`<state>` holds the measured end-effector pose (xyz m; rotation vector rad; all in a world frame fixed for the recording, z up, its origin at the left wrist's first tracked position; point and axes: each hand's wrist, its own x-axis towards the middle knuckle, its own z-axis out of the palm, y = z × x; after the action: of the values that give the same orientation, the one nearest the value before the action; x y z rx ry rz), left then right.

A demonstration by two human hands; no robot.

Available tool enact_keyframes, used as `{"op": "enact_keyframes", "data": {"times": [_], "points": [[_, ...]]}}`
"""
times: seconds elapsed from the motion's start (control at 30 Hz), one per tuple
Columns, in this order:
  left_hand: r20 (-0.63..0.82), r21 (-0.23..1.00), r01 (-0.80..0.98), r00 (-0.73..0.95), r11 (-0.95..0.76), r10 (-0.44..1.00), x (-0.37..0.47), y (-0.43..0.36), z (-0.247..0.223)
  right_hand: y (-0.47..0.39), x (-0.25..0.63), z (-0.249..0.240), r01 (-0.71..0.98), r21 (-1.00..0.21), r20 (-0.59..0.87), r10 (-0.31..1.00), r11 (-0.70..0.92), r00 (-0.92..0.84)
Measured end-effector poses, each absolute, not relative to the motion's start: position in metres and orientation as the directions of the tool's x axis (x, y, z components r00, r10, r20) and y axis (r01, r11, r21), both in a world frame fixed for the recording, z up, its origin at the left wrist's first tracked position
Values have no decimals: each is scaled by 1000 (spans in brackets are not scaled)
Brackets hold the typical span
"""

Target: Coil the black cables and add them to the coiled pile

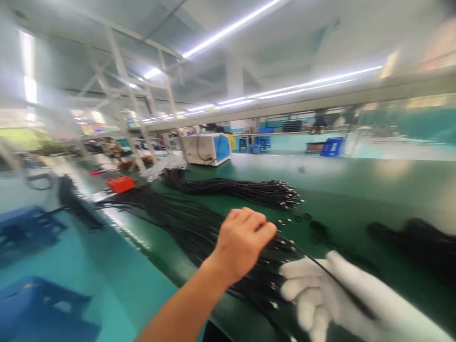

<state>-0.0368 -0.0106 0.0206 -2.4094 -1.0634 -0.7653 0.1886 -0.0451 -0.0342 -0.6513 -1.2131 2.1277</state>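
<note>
Right hand (318, 294) partly hides cables (185, 223), white-blue box (197, 144) beyond.

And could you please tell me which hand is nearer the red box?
Left: the left hand is right of the red box, over black cables; the right hand is farther right.

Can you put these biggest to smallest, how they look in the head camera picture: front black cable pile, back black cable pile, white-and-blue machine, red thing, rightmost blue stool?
1. Front black cable pile
2. Back black cable pile
3. White-and-blue machine
4. Red thing and rightmost blue stool: too alike to rank
</note>
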Motion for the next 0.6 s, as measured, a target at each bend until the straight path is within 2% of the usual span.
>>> {"op": "enact_keyframes", "data": {"times": [0.03, 0.1, 0.23, 0.3, 0.37, 0.47, 0.6], "points": [[601, -117, 782, 546, -612, 583, -29, -11, 21, -49, 181, -34, -289, -857, -58, 636, -427, -770], [528, -15, 760, 558, -650, 640, -17, -8, 19, -48, 175, -42, -320, -785, -56, 575, -531, -817], [295, 241, 555, 739, -796, 605, 3, -6, 14, -40, 178, -68, -363, -634, 4, 467, -683, -884], [242, 305, 521, 767, -797, 594, 12, -7, 15, -38, 176, -77, -364, -603, 27, 437, -710, -899], [231, 319, 503, 781, -804, 580, 22, -7, 18, -38, 173, -84, -371, -593, 44, 431, -714, -901], [268, 301, 483, 784, -822, 559, 35, -3, 18, -37, 170, -89, -426, -589, 80, 475, -687, -876], [330, 328, 484, 746, -811, 578, 36, 15, -12, -31, 192, -81, -586, -612, 102, 682, -531, -724]]}}
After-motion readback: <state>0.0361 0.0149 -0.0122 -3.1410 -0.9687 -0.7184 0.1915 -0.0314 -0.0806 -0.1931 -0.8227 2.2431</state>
